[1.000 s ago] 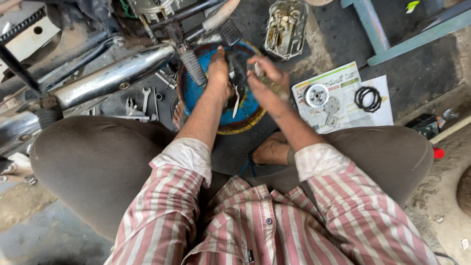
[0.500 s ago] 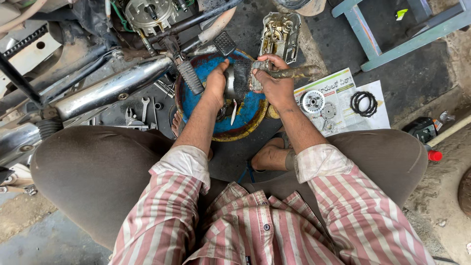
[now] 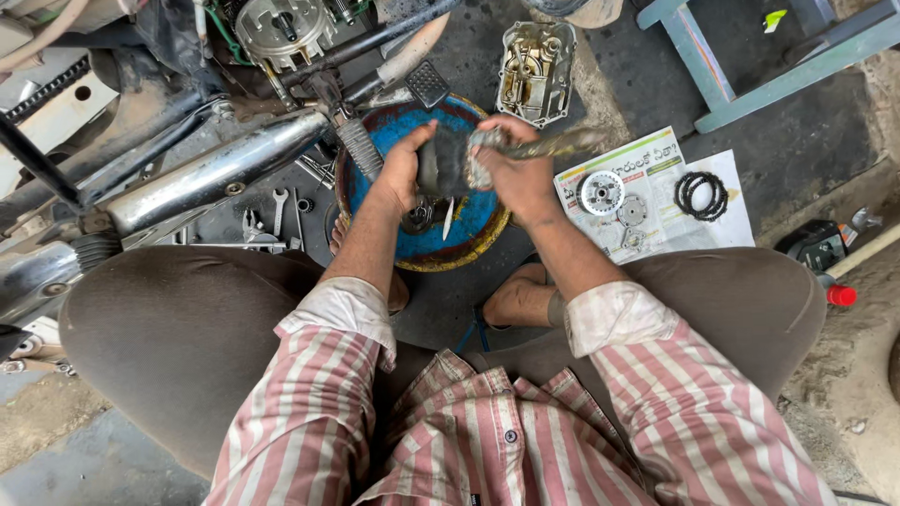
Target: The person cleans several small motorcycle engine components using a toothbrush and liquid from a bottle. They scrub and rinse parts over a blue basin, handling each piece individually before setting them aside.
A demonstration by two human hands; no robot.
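Observation:
I squat over a round blue basin with a yellow rim (image 3: 487, 232). My left hand (image 3: 403, 169) grips a dark metal engine part (image 3: 442, 164) above the basin. My right hand (image 3: 516, 169) is shut on a grimy brush (image 3: 544, 145) whose handle points right, its head pressed against the part. A thin stream of liquid (image 3: 448, 217) runs off the part into the basin. More small metal pieces lie in the basin under my hands, half hidden.
A chrome exhaust pipe (image 3: 220, 169) and a motorcycle engine (image 3: 281, 28) lie at upper left, with wrenches (image 3: 277, 211) on the floor. An engine cover (image 3: 534, 58) sits beyond the basin. Paper at right carries a clutch hub (image 3: 600, 192) and black rings (image 3: 701, 195). A blue stool frame (image 3: 741, 89) stands at upper right.
Both hands have stayed over the basin, working the part; the right hand turned the brush so its handle now points to the right. My head shifted slightly.

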